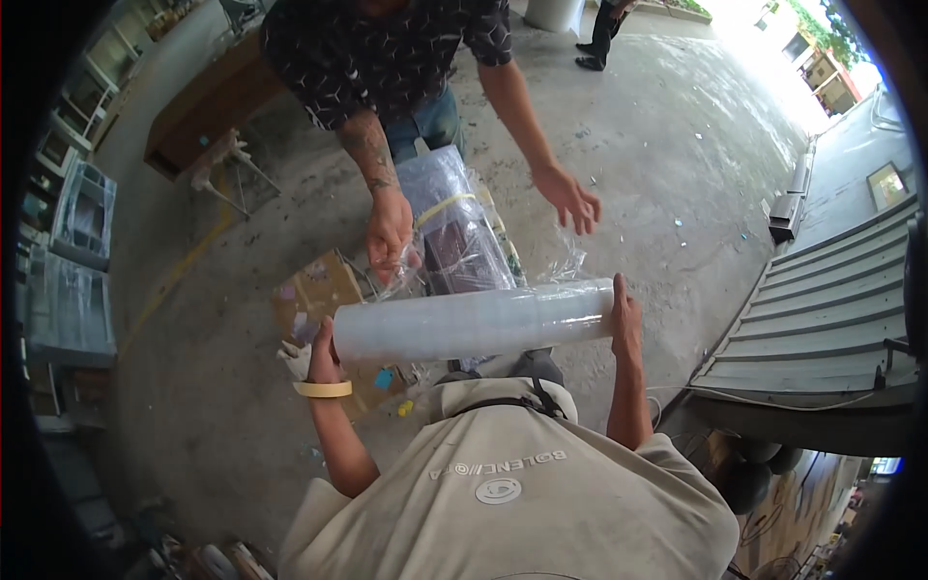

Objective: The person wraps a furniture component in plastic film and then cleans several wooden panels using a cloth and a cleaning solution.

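Observation:
A wide roll of clear stretch film (474, 321) is held level in front of me. My left hand (326, 356) grips its left end, and my right hand (626, 317) grips its right end. Beyond the roll lies a long boxy item (462, 246) wrapped in clear film, with a yellow band (447, 208) across it. Facing me, a co-worker in a dark patterned shirt (387, 58) pinches loose film in one hand (389, 232). The co-worker's other hand (570, 198) is spread above a loose piece of film (568, 261). The roll hides the near end of the wrapped item.
Flattened cardboard (319, 290) lies on the concrete floor to the left, with a blue scrap (385, 378) nearby. A brown bench-like piece (208, 111) rests on a trestle (235, 169). Wrapped furniture (72, 300) lines the far left. A corrugated metal wall (822, 300) stands at right.

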